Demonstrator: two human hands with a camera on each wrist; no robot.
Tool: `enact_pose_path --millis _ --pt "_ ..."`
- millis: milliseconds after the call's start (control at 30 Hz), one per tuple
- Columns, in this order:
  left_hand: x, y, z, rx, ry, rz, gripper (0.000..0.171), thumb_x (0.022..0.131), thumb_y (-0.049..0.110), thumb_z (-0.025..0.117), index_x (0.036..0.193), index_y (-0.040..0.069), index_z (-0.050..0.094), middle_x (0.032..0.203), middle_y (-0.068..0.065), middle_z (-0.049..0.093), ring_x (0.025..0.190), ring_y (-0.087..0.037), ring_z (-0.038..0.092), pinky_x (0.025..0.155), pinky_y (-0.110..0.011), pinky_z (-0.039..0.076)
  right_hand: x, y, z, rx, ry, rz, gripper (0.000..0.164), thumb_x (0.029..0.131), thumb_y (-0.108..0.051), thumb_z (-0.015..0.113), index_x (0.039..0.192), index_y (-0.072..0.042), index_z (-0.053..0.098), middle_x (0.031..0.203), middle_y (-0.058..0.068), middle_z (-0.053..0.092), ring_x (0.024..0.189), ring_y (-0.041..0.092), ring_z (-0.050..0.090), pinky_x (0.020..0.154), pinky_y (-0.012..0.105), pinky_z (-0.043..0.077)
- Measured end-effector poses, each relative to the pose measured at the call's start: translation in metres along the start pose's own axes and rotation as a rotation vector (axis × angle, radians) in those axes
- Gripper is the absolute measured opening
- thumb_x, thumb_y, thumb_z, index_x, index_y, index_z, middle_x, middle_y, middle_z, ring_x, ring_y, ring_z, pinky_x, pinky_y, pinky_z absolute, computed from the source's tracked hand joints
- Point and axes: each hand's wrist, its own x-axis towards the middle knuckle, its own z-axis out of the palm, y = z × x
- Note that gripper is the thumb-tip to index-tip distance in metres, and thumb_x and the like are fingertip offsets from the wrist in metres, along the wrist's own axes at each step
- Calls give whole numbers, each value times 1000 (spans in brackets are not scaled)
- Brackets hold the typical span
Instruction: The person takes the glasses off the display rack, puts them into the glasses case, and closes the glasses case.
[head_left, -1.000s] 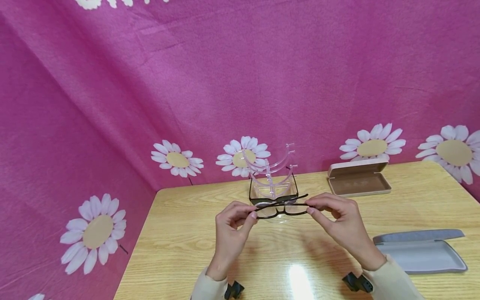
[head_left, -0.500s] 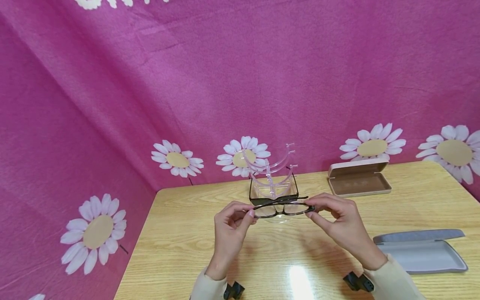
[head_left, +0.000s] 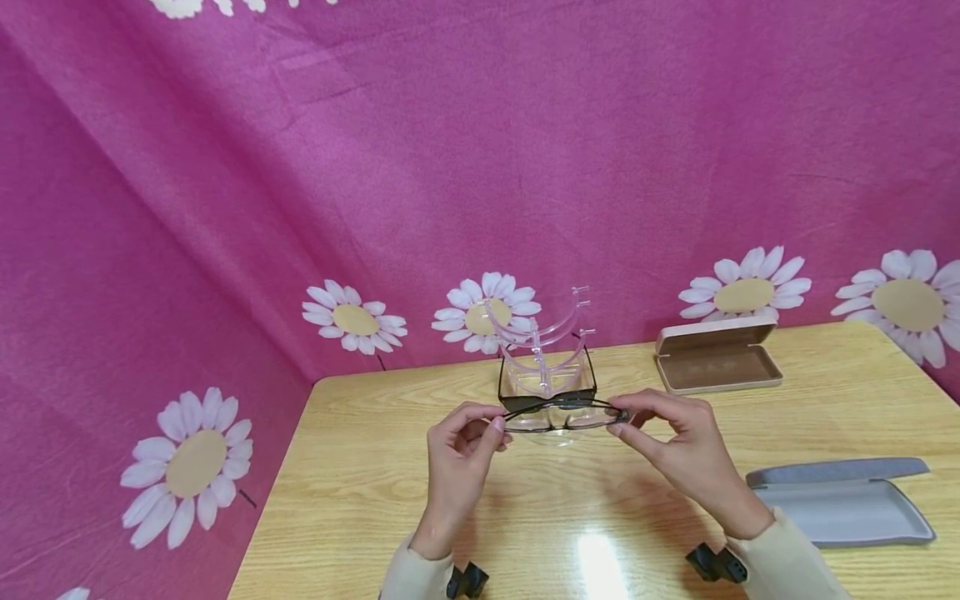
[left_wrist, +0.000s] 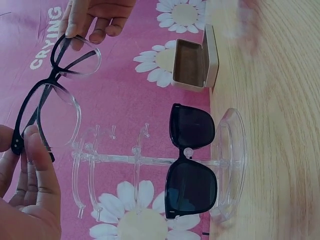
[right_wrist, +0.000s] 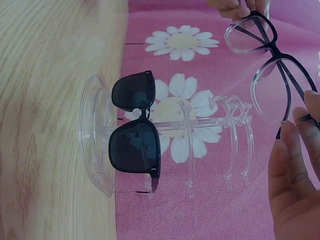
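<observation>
Both hands hold a pair of eyeglasses (left_wrist: pixel 52 81) up in the air, with black upper rims and clear lower rims. My left hand (head_left: pixel 457 467) pinches one end of the frame between thumb and fingers. At the opposite end my right hand (head_left: pixel 686 446) grips the frame near the hinge. The temples lie folded and crossed behind the lenses. Beyond the eyeglasses stands a clear tiered display stand (head_left: pixel 536 342). A pair of black sunglasses (right_wrist: pixel 135 147) rests on its lowest tier; in the head view the eyeglasses partly overlap the sunglasses.
An opened beige glasses case (head_left: pixel 720 367) with a brown lining is at the back right of the wooden table (head_left: pixel 360 492). Nearer, by the right forearm, lies an opened grey glasses case (head_left: pixel 847 512). A magenta daisy-print cloth (head_left: pixel 600 167) hangs behind the table.
The eyeglasses have tilted, so their lenses look narrower in the head view and the temples now cross close behind the frame. Both hands have stayed nearly in place.
</observation>
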Motion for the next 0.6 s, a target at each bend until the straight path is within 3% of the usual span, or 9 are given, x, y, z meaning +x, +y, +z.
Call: enact_pose_path --millis 167,400,600 --pt "0 1 -2 80 12 15 8 96 -3 68 101 -5 74 85 -22 68 69 -2 64 57 -17 54 0 -1 0 28 4 6 37 76 18 81 105 -5 80 92 -8 79 73 4 66 69 16 53" --pt "0 -1 -2 134 31 37 8 97 0 69 100 -3 75 86 -25 72 75 1 66 66 -20 58 0 -1 1 86 16 25 34 78 19 78 107 0 78 88 -17 75 77 -1 67 68 12 56" --pt "0 2 -1 132 28 9 8 97 1 70 100 -4 75 93 -27 73 78 1 65 69 -19 56 0 -1 1 164 37 64 36 80 22 75 109 0 78 85 -15 74 76 -1 67 69 11 56"
